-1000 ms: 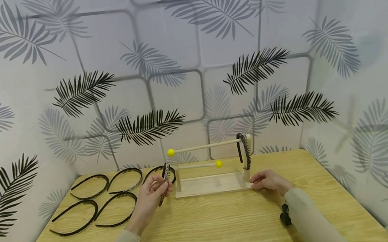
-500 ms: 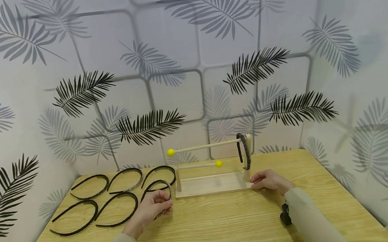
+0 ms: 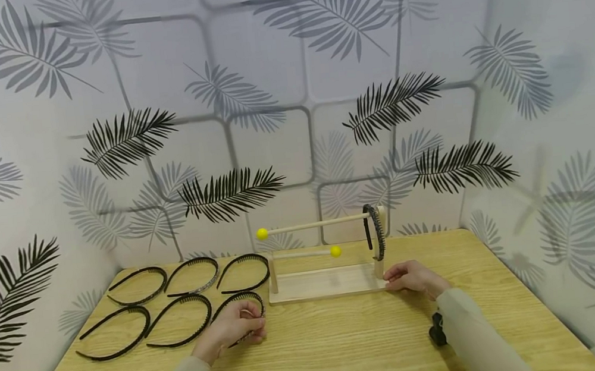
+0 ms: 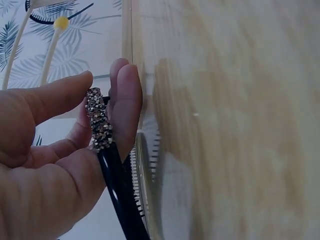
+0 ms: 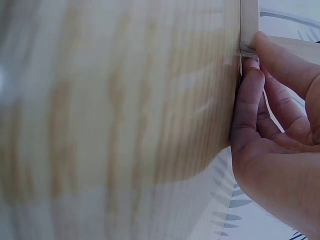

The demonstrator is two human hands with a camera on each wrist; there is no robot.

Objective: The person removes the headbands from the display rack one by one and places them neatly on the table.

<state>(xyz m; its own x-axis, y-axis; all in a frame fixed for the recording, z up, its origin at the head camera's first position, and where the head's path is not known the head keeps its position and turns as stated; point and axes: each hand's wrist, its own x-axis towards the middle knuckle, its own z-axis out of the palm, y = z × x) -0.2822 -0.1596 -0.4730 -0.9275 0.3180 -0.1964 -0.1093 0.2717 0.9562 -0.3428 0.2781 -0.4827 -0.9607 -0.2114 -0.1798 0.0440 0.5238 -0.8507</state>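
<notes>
My left hand (image 3: 230, 328) holds a black toothed headband (image 4: 101, 125) low at the table, beside the other headbands. Sparkly stones cover the part between thumb and fingers in the left wrist view; my hand hides some of the band in the head view. My right hand (image 3: 416, 278) pinches the near right corner of a wooden rack (image 3: 328, 283), thumb at its edge in the right wrist view. Another dark headband (image 3: 379, 234) hangs at the right end of the rack's upper rod (image 3: 317, 225), which ends in a yellow ball (image 3: 262, 234).
Several more headbands lie in two rows at the left, among them a black one (image 3: 205, 317) close by my left hand and another (image 3: 268, 266) near the rack's left post (image 3: 272, 274). A lower rod ends in a yellow ball (image 3: 335, 251). Leaf-patterned walls enclose the wooden table (image 3: 345, 348).
My left hand has lowered the headband from beside the rack to the front row, turning it from upright to nearly flat. My right hand has stayed at the rack's corner.
</notes>
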